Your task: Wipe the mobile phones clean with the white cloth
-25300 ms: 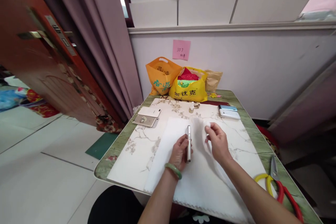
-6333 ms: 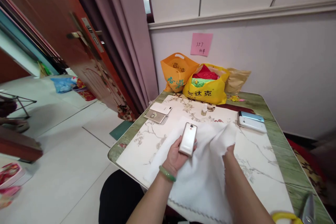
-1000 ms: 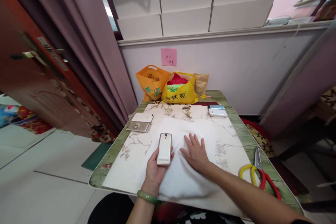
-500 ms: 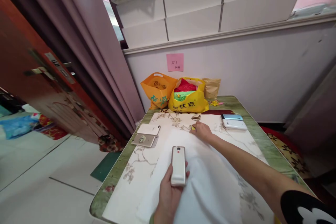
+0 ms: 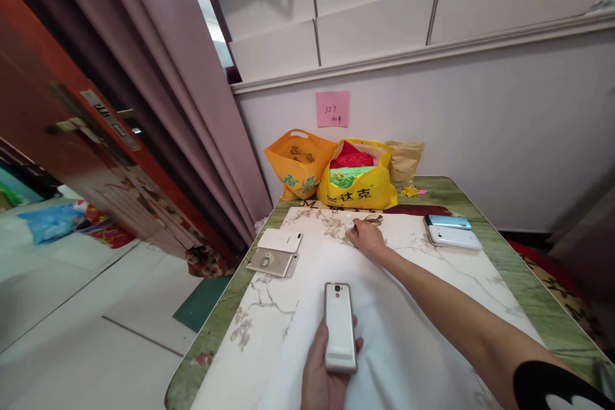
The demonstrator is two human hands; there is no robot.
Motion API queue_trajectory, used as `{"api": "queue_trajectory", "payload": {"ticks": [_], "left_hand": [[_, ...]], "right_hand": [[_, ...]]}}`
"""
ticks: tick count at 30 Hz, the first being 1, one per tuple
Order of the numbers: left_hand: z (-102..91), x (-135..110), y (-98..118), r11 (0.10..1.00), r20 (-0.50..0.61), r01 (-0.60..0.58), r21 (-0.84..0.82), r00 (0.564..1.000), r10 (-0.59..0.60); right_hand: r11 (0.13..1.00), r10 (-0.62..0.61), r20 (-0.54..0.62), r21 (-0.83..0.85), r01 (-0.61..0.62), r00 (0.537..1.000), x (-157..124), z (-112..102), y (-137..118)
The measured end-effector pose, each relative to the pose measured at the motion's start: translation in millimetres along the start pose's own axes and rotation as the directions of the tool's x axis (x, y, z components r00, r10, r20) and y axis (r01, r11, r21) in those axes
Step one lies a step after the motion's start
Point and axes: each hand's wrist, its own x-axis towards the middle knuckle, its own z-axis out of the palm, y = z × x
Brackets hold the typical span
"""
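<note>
My left hand (image 5: 323, 377) holds a silver-white phone (image 5: 339, 327) back side up, over a white cloth (image 5: 398, 346) spread on the table. My right hand (image 5: 368, 235) reaches to the far end of the mat and closes its fingers on a small white bottle (image 5: 349, 225), mostly hidden by the fingers. Whether the bottle is lifted cannot be told.
Two phones (image 5: 277, 253) lie at the left edge of the floral mat (image 5: 269, 307), two more phones (image 5: 452, 232) at the right. An orange bag (image 5: 298, 163), a yellow bag (image 5: 356, 179) and a brown bag (image 5: 404, 161) stand by the wall. A door (image 5: 72, 134) and curtain (image 5: 182, 96) are at left.
My right hand left the cloth and stretched forward to the small bottle at the far end of the mat. My left hand keeps holding the phone, now nearer to me.
</note>
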Motion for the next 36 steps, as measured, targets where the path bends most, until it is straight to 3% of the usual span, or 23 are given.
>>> {"api": "queue_trajectory", "payload": {"ticks": [6, 13, 17, 23, 27, 28, 30, 32, 34, 36], "left_hand": [[1.7, -5.3, 0.6, 1.0, 0.039, -0.01, 0.026, 0.999, 0.009], [6.5, -4.5, 1.5, 0.998, 0.079, -0.017, 0.067, 0.997, 0.011], [7.8, -2.9, 4.4, 0.998, 0.14, -0.009, 0.055, 0.99, 0.001], [12.7, 1.9, 6.5, 1.0, 0.206, -0.025, 0.009, 0.978, 0.023], [15.3, 6.4, 5.8, 0.999, 0.195, -0.039, -0.016, 0.98, 0.042], [15.9, 6.6, 5.5, 0.999, 0.195, -0.032, -0.013, 0.98, 0.034], [18.0, 6.0, 4.7, 1.0, 0.201, -0.012, 0.007, 0.98, 0.011], [22.1, 5.0, 3.5, 0.999, 0.205, 0.003, 0.035, 0.979, -0.01], [27.9, 4.5, 1.3, 0.998, 0.209, 0.009, 0.054, 0.978, -0.02], [33.8, 5.1, -2.0, 0.998, 0.216, 0.024, 0.063, 0.976, -0.037]], "right_hand": [[1.0, -0.022, 0.04, -0.001, 0.022, 0.999, -10.7, -20.9, 13.1], [0.981, 0.095, 0.157, -0.184, -0.066, 0.983, -89.2, -82.7, 94.2], [0.945, 0.188, 0.224, -0.306, -0.114, 0.956, -119.7, -99.9, 120.1], [0.945, 0.183, 0.15, -0.3, -0.131, 0.972, -122.4, -102.8, 112.6], [0.951, -0.005, -0.005, -0.31, 0.003, 1.0, -141.3, -106.3, 91.7], [0.952, -0.057, -0.013, -0.303, 0.05, 0.998, -151.6, -107.9, 84.3], [0.962, -0.081, 0.086, -0.253, 0.101, 0.993, -179.3, -111.1, 67.6], [0.982, -0.047, 0.291, -0.163, 0.098, 0.956, -214.5, -113.3, 51.8], [0.978, -0.199, 0.484, 0.038, 0.207, 0.852, -251.8, -112.8, 41.2], [0.938, -0.332, 0.559, 0.109, 0.329, 0.76, -283.8, -109.8, 38.6]]}}
